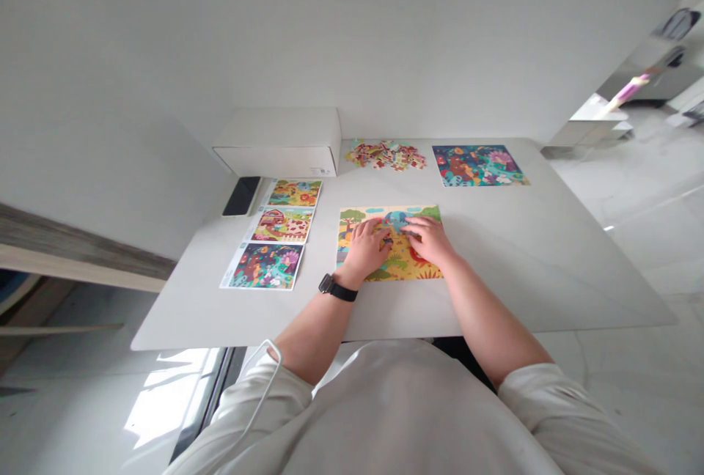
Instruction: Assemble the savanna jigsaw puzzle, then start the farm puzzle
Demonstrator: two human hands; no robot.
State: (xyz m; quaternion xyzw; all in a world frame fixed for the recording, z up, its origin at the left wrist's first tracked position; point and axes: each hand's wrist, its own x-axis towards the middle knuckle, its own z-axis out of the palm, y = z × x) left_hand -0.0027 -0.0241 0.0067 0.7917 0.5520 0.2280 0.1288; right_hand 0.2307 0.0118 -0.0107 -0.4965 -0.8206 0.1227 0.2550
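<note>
A colourful jigsaw puzzle with a yellow ground and an elephant lies flat in the middle of the white table. Both my hands rest on top of it. My left hand, with a black watch on its wrist, lies on the puzzle's left half with fingers bent down onto the pieces. My right hand lies on the right half, fingers stretched flat toward the centre. The two sets of fingertips nearly meet near the elephant. Nothing shows lifted in either hand.
A pile of loose puzzle pieces lies at the table's far edge. A finished blue puzzle sits far right. A picture sheet with three scenes, a black phone and a white box are at left.
</note>
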